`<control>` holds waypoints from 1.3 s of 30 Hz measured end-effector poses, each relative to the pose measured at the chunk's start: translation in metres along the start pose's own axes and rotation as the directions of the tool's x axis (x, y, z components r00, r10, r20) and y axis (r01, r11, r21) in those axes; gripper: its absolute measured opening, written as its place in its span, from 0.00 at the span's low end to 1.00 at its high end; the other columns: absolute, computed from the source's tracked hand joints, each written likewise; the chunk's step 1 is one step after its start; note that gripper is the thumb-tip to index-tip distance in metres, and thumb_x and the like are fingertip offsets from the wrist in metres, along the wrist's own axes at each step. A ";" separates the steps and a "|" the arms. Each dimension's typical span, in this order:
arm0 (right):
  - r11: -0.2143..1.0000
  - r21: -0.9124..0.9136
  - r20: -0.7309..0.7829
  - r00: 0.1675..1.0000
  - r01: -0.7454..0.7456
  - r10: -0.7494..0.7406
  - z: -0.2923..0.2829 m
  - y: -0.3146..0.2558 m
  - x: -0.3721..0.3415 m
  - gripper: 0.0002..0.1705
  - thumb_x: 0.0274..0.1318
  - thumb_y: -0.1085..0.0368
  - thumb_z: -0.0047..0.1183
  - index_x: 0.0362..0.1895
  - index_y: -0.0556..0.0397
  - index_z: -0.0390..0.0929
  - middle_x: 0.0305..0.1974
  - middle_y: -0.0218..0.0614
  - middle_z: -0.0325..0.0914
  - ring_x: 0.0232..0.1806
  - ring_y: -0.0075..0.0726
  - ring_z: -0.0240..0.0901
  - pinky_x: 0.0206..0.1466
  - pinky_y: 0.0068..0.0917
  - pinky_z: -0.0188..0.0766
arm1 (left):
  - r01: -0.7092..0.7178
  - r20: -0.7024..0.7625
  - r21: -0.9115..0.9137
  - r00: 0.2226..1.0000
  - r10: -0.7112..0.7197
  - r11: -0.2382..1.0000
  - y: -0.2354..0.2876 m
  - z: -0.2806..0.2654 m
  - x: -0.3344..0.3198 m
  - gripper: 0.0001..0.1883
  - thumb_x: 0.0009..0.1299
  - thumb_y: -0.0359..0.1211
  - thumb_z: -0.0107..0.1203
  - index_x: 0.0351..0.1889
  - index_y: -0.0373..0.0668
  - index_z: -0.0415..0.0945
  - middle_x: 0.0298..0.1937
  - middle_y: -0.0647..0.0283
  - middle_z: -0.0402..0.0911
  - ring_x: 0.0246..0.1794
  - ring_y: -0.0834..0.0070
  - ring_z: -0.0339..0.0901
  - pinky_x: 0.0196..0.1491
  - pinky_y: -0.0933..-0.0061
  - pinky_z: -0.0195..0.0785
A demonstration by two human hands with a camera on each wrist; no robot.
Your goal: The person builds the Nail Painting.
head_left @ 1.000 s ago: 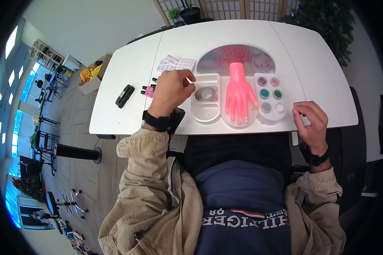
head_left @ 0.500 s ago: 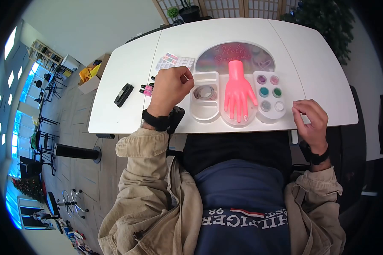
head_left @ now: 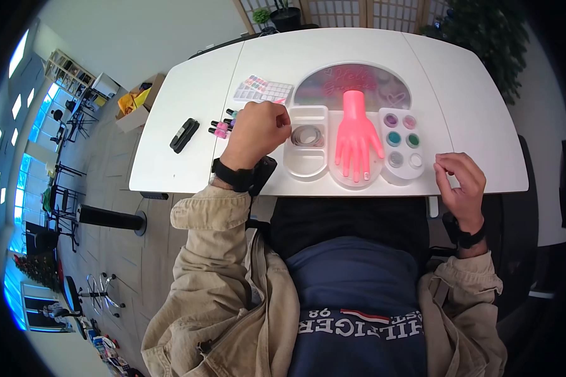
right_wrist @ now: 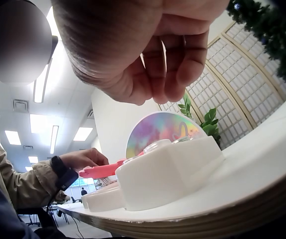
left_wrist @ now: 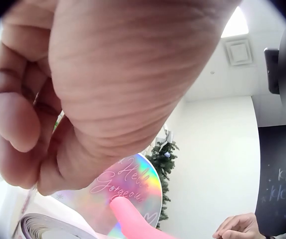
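Note:
My left hand (head_left: pixel 258 133) is above the left side of the white manicure tray, thumb and fingers pinched together. A thin strip (left_wrist: pixel 27 203) runs down from its fingertips in the left wrist view; I cannot tell what kind it is. Close below it are coiled rings of tape (head_left: pixel 306 136), lying in the tray's left section (head_left: pixel 305 169). A pink practice hand (head_left: pixel 357 143) lies palm down in the middle, with a patterned nail on one finger. My right hand (head_left: pixel 462 183) hangs loosely curled near the table's front edge, right of the pots, with nothing visible in it.
Glitter pots (head_left: pixel 393 138) fill the tray's right section; an iridescent half-round panel (head_left: pixel 314 94) stands behind. Nail polish bottles (head_left: pixel 220 131) sit left of my left hand, and a white compartment case (head_left: pixel 277 92) beyond it. A black stapler-like object (head_left: pixel 184 136) lies further left.
The view has shifted slightly, so the table things appear a little to the right. My left hand has lowered slightly and a pink sliver shows beyond it. My right hand keeps its pose.

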State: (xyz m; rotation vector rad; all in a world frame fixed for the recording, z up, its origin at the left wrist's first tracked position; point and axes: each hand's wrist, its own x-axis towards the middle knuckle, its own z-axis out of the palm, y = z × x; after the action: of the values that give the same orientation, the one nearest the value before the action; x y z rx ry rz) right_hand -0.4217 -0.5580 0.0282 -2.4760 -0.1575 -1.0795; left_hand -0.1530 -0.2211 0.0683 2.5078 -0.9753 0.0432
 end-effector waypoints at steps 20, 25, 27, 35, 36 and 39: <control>1.000 0.023 0.014 1.000 -0.003 0.003 0.001 0.002 -0.001 0.09 0.58 0.82 0.70 0.41 0.62 0.87 0.42 0.44 0.90 0.38 0.43 0.87 0.40 0.31 0.82 | -0.060 -0.128 -0.055 0.990 0.053 0.997 -0.035 -0.011 0.005 0.09 0.66 0.34 0.76 0.41 0.41 0.96 0.36 0.55 0.94 0.32 0.63 0.90 0.41 0.62 0.81; 1.000 0.009 0.018 1.000 -0.002 0.002 -0.001 0.002 0.000 0.09 0.58 0.82 0.70 0.42 0.62 0.87 0.42 0.44 0.90 0.38 0.43 0.87 0.40 0.31 0.82 | 0.112 -0.308 -0.077 0.942 -0.131 0.991 -0.053 -0.061 -0.008 0.09 0.69 0.37 0.76 0.42 0.43 0.96 0.36 0.59 0.94 0.32 0.66 0.90 0.40 0.66 0.80; 1.000 0.006 0.011 1.000 -0.001 0.001 -0.001 0.002 -0.001 0.09 0.58 0.82 0.70 0.42 0.62 0.87 0.42 0.44 0.90 0.38 0.42 0.87 0.39 0.31 0.82 | 0.162 -0.335 -0.085 0.924 -0.181 0.983 -0.066 -0.070 -0.012 0.09 0.70 0.37 0.76 0.43 0.44 0.96 0.35 0.60 0.94 0.31 0.68 0.89 0.40 0.67 0.80; 1.000 -0.009 -0.004 1.000 -0.012 0.012 -0.002 0.003 -0.001 0.08 0.60 0.82 0.69 0.42 0.61 0.87 0.42 0.44 0.91 0.37 0.40 0.87 0.38 0.29 0.81 | 0.128 -0.256 -0.080 0.956 -0.144 0.989 -0.097 -0.043 0.001 0.14 0.73 0.37 0.75 0.52 0.41 0.94 0.39 0.58 0.95 0.36 0.72 0.91 0.43 0.68 0.83; 1.000 -0.008 -0.002 1.000 -0.014 0.014 -0.001 0.003 0.000 0.08 0.60 0.81 0.69 0.42 0.61 0.87 0.42 0.44 0.91 0.37 0.40 0.87 0.38 0.29 0.81 | 0.093 -0.194 -0.092 0.975 -0.109 0.991 -0.095 -0.035 0.006 0.17 0.73 0.37 0.76 0.55 0.39 0.92 0.41 0.57 0.95 0.38 0.71 0.91 0.44 0.67 0.84; 1.000 -0.005 0.006 1.000 -0.019 0.019 -0.001 0.003 -0.001 0.08 0.60 0.81 0.70 0.42 0.61 0.87 0.42 0.44 0.91 0.37 0.40 0.87 0.38 0.30 0.81 | 0.115 -0.097 -0.004 0.989 -0.115 0.993 -0.094 0.001 0.025 0.21 0.70 0.41 0.78 0.55 0.38 0.91 0.45 0.54 0.95 0.43 0.62 0.93 0.49 0.61 0.85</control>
State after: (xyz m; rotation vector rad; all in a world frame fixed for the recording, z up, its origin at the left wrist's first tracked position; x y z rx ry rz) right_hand -0.4227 -0.5606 0.0269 -2.4802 -0.1327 -1.0662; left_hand -0.0735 -0.1760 0.0352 2.5333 -0.7906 0.1290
